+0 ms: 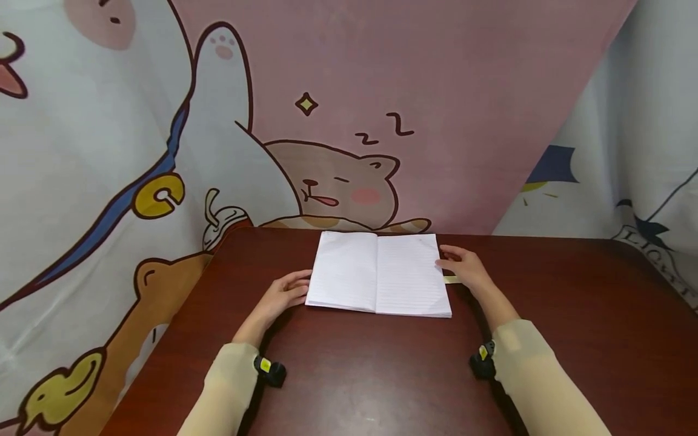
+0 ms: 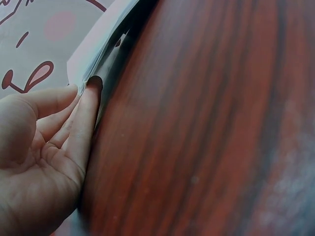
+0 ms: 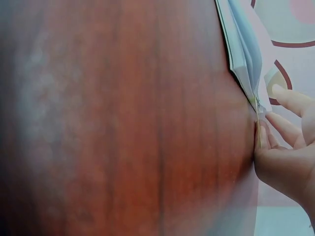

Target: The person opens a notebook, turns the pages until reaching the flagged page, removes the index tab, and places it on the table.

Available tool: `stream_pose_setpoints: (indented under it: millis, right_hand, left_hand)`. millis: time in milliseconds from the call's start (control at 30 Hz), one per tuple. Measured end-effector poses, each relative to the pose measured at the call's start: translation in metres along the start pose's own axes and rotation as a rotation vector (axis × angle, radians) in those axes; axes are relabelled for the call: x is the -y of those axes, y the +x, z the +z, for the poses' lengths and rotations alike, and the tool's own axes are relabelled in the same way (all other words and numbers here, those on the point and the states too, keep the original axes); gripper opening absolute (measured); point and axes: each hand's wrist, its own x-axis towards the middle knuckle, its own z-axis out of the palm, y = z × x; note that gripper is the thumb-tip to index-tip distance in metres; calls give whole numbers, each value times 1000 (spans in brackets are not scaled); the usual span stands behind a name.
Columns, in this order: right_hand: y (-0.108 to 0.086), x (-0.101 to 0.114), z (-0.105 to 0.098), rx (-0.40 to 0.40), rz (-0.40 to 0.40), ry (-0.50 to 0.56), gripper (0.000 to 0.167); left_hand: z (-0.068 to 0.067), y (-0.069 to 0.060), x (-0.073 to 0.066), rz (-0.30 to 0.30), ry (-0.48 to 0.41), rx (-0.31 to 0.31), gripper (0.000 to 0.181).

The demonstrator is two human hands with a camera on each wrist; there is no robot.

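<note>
An open notebook [image 1: 409, 272] with lined right-hand pages lies on the dark reddish-brown table. The left hand [image 1: 283, 293] is at its left edge; in the left wrist view, the notebook's edge [image 2: 101, 49] lies between the fingertips [image 2: 91, 88], with one finger reaching underneath. On the opposite side, the right hand [image 1: 463, 266] rests beside the right edge, its fingers relaxed and one fingertip at the page edge. A narrow pale yellow strip [image 1: 452, 280] sticks out there; the right wrist view shows it edge-on beside the fingers [image 3: 283, 129].
The table [image 1: 360, 375] extends around the notebook. Behind it hangs a pink and white cloth [image 1: 463, 121] with cartoon animals. Each wrist wears a black camera [image 1: 271, 370] on a band, just below a cream sleeve [image 1: 537, 363].
</note>
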Motion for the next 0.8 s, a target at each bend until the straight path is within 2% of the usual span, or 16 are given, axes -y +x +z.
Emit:
stream_pose_setpoints:
  millis: [233, 467, 600, 800]
  right_hand:
    - [1, -3, 1, 14, 13, -21, 58]
    - [3, -6, 2, 7, 20, 16, 56]
    - [4, -7, 5, -55, 29, 37, 51]
    - [8, -4, 12, -202, 38, 49, 39]
  left_hand:
    - [0, -1, 2, -2, 1, -3, 46]
    - [-1, 0, 1, 9, 19, 4, 46]
    - [-1, -1, 0, 10, 17, 8, 46]
    - [-1, -1, 0, 4, 0, -2, 46]
